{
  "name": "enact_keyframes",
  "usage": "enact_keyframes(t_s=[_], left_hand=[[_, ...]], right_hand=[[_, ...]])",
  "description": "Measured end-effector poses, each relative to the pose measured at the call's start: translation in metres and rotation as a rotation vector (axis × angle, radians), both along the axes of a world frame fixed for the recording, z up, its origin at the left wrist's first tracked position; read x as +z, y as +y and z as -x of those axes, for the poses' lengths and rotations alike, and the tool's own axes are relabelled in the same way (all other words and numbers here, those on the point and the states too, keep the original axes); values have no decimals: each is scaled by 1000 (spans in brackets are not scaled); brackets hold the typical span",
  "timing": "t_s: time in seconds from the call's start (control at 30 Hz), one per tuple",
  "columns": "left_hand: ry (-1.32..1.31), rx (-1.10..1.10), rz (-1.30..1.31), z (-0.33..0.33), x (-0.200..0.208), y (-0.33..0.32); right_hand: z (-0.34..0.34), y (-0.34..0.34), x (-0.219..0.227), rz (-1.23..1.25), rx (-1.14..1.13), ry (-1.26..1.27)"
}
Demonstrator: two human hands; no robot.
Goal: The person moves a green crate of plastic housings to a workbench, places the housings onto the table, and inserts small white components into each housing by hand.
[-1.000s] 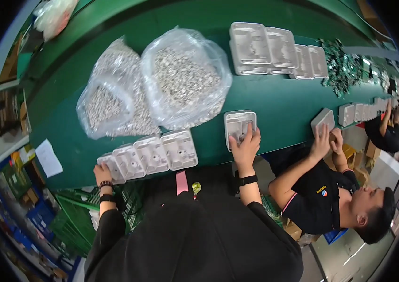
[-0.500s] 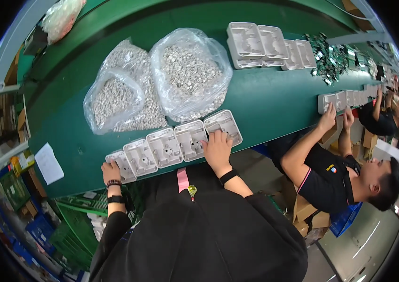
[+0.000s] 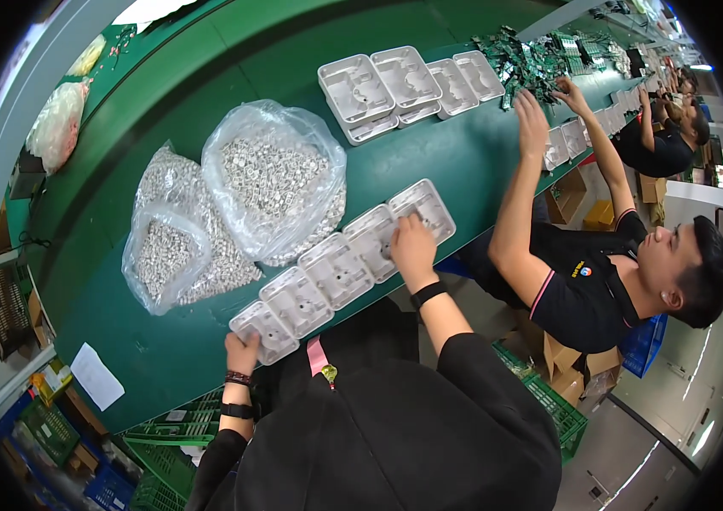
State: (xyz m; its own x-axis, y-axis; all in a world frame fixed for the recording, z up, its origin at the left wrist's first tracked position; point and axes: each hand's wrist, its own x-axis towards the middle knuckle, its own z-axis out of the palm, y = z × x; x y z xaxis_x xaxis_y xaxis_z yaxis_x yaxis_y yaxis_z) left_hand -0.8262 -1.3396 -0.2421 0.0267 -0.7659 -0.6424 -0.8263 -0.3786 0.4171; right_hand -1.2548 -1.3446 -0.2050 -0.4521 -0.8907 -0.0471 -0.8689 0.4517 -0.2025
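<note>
A row of several white plastic housings (image 3: 336, 271), open-topped and shaped like shallow trays, lies end to end along the near table edge. My left hand (image 3: 242, 353) holds the outer end of the leftmost housing (image 3: 266, 332), its fingers closed at the rim. Toward the row's other end, my right hand (image 3: 414, 249) has its fingers bent over the near side of the second housing from the right (image 3: 373, 242), beside the rightmost one (image 3: 423, 209). Its fingertips are partly hidden. Small dark round spots show inside some housings.
Beyond the row stand two clear bags (image 3: 274, 175) (image 3: 165, 251) of small whitish parts. Stacked white housings (image 3: 360, 89) and a heap of green circuit boards (image 3: 519, 64) lie farther right. A co-worker (image 3: 600, 272) reaches over the table at right. A paper sheet (image 3: 97, 376) lies at left.
The row has slid right along the table, past the bags, with both my hands at it. My view has turned. The co-worker's hands have moved from the housings to the green boards.
</note>
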Motion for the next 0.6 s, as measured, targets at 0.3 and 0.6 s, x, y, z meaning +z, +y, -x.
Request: enact_keyframes(t_s=[0.3,0.6], left_hand=[[222,20,109,35,-40,23],[219,100,-145,54,-17,10]], right_hand=[[66,-28,-6,23,51,-33],[71,-31,-6,48,42,-59]])
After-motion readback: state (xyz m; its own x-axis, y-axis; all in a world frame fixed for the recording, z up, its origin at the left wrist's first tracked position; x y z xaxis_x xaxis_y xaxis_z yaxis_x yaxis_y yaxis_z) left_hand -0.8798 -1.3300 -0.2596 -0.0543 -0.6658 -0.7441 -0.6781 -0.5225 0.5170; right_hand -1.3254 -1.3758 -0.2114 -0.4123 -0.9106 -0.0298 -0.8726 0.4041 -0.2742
